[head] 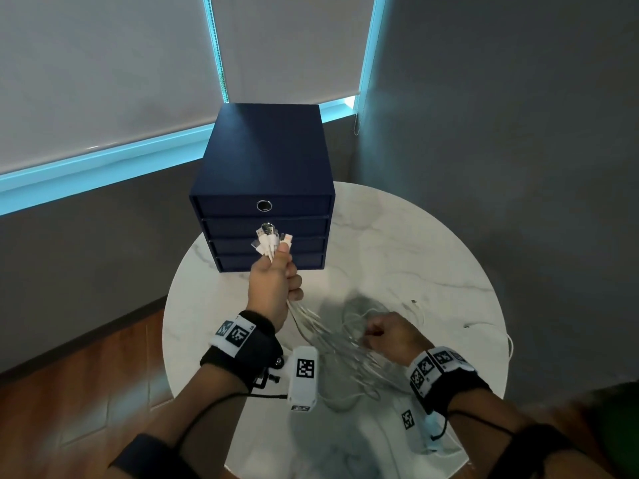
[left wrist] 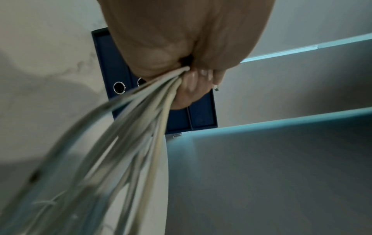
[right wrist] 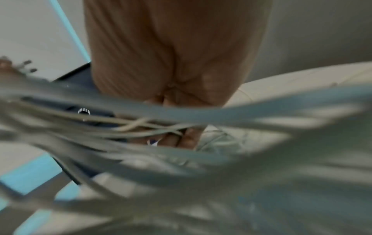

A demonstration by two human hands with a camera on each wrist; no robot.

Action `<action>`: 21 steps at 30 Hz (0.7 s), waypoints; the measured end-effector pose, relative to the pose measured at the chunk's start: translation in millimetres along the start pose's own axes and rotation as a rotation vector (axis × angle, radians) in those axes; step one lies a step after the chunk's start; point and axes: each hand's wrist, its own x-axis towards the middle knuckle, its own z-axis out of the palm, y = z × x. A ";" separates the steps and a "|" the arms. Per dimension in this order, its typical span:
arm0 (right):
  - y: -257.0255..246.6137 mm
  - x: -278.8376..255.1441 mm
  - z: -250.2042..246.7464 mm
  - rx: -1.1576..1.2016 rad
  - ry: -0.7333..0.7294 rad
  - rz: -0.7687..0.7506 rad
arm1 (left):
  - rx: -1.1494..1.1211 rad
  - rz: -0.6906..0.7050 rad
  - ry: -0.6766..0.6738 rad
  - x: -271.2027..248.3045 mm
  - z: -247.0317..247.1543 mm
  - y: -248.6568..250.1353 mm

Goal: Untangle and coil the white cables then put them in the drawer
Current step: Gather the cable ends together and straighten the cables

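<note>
Your left hand point(head: 273, 288) fists the white cables point(head: 332, 337) before the drawer unit point(head: 264, 167), plugs up. Your right hand point(head: 389, 335) curls its fingers round their blurred loops.

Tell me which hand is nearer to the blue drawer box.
Left. The left hand is raised just in front of the drawer box, its grip around the cables with their plugs up. The right hand sits lower and closer to the person, among the loose loops.

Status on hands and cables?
Left hand grips white cables by plugs. Right hand pinches loops. Navy drawer unit shut.
</note>
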 end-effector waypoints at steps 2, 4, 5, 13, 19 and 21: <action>-8.4 2.6 -1.6 0.166 0.088 -0.090 | 0.058 0.002 -0.049 -6.3 2.2 -4.7; -27.1 4.9 -2.8 0.358 0.176 -0.163 | 0.130 0.004 -0.102 -11.3 4.4 -10.7; -37.9 6.1 -3.3 0.465 0.193 -0.195 | 0.159 0.007 -0.121 -13.1 5.8 -13.2; -114.9 -7.9 -17.0 0.997 -0.055 -0.349 | 0.206 0.088 -0.202 -19.4 14.8 -15.9; -124.0 -9.5 -36.1 1.298 -0.125 -0.378 | 0.241 0.052 -0.303 -17.5 3.2 -21.5; -127.7 -9.4 -37.5 1.377 -0.201 -0.397 | 0.202 0.064 -0.285 -20.6 6.4 -27.6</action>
